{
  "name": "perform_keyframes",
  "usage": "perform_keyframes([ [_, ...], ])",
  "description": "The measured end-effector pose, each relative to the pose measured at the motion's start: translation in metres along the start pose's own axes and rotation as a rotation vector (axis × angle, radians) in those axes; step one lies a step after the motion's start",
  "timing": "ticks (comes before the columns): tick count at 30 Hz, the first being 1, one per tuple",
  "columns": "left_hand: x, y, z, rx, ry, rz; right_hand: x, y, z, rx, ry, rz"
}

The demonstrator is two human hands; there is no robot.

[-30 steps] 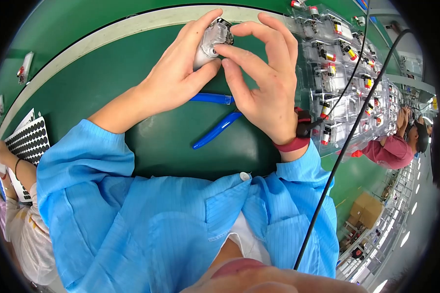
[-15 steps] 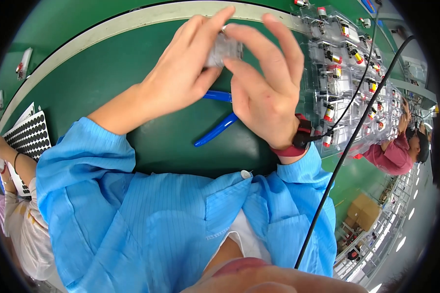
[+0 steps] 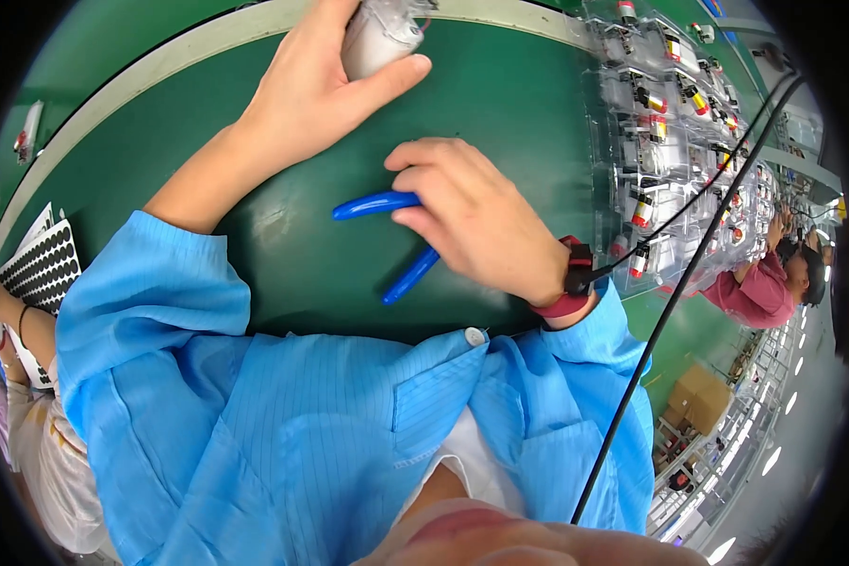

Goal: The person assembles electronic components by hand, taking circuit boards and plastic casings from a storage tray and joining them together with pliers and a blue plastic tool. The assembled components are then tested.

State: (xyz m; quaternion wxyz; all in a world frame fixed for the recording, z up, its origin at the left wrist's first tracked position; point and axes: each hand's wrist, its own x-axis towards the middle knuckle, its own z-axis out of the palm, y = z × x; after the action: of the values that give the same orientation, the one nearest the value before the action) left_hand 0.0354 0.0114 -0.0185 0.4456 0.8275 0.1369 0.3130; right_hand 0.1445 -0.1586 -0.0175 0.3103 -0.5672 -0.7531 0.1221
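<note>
Room: a cardboard box [image 3: 698, 401] and a co-worker [image 3: 755, 296] are seen well right of the right fingers [image 3: 427, 179].
Green table [image 3: 302, 274]: spread beneath both hands.
Clear trays [image 3: 613, 189]: filled with parts [image 3: 642, 209], right of the fingers.
Right hand [image 3: 476, 217]: curled at a blue-handled tool [image 3: 377, 205]; whether gripped cannot be told. Pick-up seems in hand; both handles would need gathering.
Left hand [image 3: 302, 90]: clamped on a white device [image 3: 380, 45], held beyond the right fingers.

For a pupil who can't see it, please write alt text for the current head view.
A person in blue holds a pale device, cut off by the top edge, in the left-hand grip, while the right-hand grip curls over a blue-handled tool, its head hidden. Below is a green worktop; clear trays of parts sit at right.
</note>
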Motion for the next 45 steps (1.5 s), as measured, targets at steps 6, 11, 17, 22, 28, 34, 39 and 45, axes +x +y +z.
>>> perform_keyframes([
  [6,-0.004,-0.005,0.003,-0.016,-0.075,0.087,0.002,0.014,-0.02,0.643,0.165,0.521],
  [11,-0.005,0.001,0.004,-0.065,-0.053,-0.115,0.021,0.015,-0.024,0.381,0.213,0.544],
  [17,-0.007,0.013,0.005,-0.053,0.004,-0.076,0.036,0.009,-0.03,0.114,0.204,0.473],
  [22,-0.006,0.015,0.001,-0.042,-0.062,-0.124,0.037,0.004,-0.027,0.07,0.169,0.523],
  [28,-0.008,0.008,0.006,-0.036,-0.085,-0.181,0.032,0.006,-0.021,-0.198,0.157,0.391],
  [34,-0.004,0.008,0.006,-0.001,-0.076,-0.195,0.037,-0.019,-0.021,-0.687,0.064,0.424],
  [39,-0.003,0.016,0.005,0.043,-0.094,-0.175,0.035,0.002,-0.02,-0.432,0.128,0.346],
  [45,0.004,-0.056,0.036,-0.619,0.097,0.66,0.033,0.002,-0.026,-0.115,0.168,0.457],
])
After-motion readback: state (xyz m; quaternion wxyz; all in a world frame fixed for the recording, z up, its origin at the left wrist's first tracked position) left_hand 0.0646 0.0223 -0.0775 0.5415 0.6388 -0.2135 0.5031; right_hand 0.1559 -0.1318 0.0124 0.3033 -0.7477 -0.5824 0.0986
